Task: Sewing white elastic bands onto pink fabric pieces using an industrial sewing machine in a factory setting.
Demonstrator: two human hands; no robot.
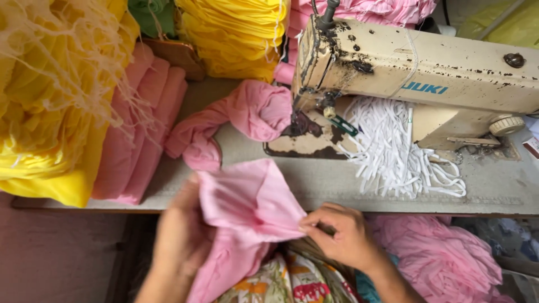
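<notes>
A pink cloth is held up over the near edge of the table, in front of the sewing machine. The left hand grips it from behind, fingers hidden in the folds. The right hand pinches its corner. White strips lie under the machine; yellow fabric sits at left.
</notes>
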